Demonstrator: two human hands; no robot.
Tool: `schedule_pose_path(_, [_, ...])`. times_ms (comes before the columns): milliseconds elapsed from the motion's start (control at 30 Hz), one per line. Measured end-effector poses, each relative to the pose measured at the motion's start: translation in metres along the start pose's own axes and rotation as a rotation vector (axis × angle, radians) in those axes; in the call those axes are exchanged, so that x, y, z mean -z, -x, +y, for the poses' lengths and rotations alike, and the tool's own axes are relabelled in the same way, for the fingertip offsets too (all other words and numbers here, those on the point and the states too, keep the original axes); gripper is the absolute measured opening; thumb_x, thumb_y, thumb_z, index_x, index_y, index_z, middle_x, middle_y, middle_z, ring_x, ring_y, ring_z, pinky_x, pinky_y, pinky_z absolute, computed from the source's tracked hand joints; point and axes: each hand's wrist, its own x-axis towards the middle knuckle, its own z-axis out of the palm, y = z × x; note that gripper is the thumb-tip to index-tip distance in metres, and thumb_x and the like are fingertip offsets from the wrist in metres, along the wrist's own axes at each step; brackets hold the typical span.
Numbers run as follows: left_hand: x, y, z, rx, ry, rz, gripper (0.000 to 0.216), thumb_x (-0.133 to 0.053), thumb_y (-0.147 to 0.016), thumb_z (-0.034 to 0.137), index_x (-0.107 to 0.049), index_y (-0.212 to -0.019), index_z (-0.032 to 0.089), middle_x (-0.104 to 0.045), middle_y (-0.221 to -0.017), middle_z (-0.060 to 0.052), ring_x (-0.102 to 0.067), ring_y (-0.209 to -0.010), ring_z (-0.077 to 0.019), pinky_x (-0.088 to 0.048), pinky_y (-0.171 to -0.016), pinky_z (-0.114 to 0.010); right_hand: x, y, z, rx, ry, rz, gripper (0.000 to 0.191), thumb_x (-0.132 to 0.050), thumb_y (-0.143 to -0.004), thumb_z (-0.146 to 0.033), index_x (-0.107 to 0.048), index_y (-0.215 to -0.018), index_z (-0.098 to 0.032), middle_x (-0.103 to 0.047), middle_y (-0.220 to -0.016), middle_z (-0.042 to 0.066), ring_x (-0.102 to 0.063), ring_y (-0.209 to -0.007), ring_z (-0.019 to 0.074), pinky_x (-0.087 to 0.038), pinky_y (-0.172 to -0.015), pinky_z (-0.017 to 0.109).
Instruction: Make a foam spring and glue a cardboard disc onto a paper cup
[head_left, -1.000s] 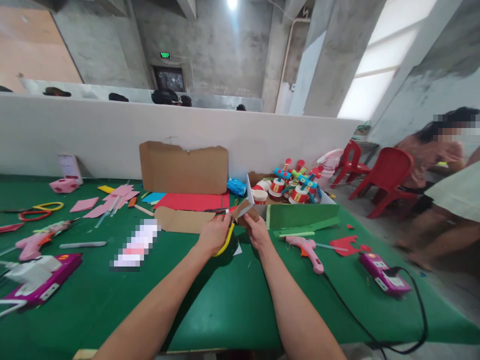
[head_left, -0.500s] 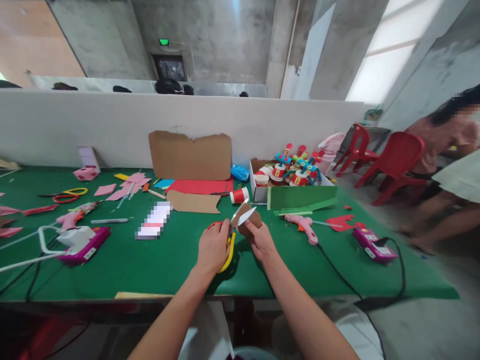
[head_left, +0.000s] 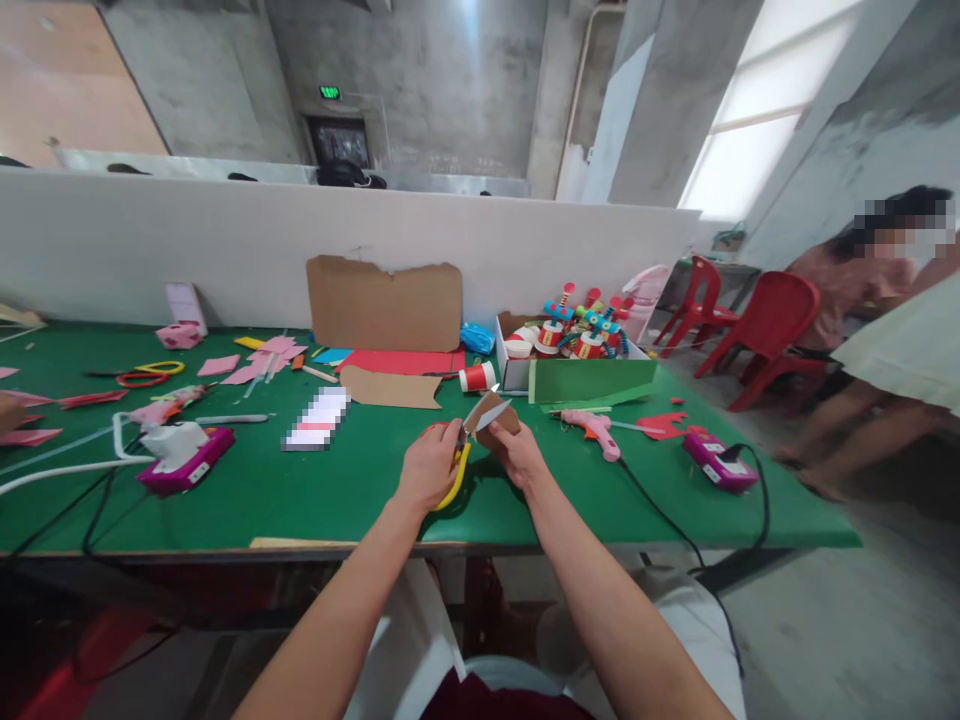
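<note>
My left hand (head_left: 429, 468) is closed round the yellow handles of a pair of scissors (head_left: 459, 470), whose blades point up and to the right. My right hand (head_left: 519, 456) pinches a small brown cardboard piece (head_left: 501, 419) against those blades. Both hands hover over the near edge of the green table (head_left: 352, 490). A red and white paper cup (head_left: 477, 377) lies on its side just beyond them.
A pink glue gun (head_left: 594, 431) and a purple power box (head_left: 718, 463) with a black cord lie to the right. A cardboard sheet (head_left: 384, 303) leans on the white partition, next to a box of colourful cup toys (head_left: 577, 345). Seated people and red chairs (head_left: 772, 330) are at the right.
The view has pulled back from the table, so more of its near edge and my lap shows. My hands keep the scissors and cardboard piece, now nearer the table's front edge.
</note>
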Motion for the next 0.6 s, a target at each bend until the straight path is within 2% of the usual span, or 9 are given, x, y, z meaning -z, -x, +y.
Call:
schedule_pose_path(233, [0.0,0.0004,0.0007,0.003,-0.042,-0.013,0.046,-0.04,-0.089,0.023,-0.04,-0.135,0.016,-0.058,-0.119,-0.012,-0.057,-0.106,-0.0217,-0.047,-0.088,-0.031,0.0038,-0.0029,-0.0001,0.037,0.063,-0.005,0.043,-0.088,-0.045,-0.031,-0.07,-0.08,-0.016,-0.073,-0.075,0.001,-0.066,-0.07,0.0162,-0.052,-0.075,0.03])
schedule_pose_path(600, [0.001,-0.0013,0.0021,0.002,-0.128,-0.028,0.045,-0.035,-0.092,0.021,-0.04,-0.135,0.013,-0.061,-0.112,-0.014,-0.061,-0.1,-0.0215,-0.049,-0.082,-0.03,0.005,-0.0061,-0.0005,0.029,0.056,-0.011,0.043,-0.088,-0.044,-0.031,-0.071,-0.08,-0.016,-0.073,-0.075,0.001,-0.066,-0.07,0.0151,-0.051,-0.074,0.029])
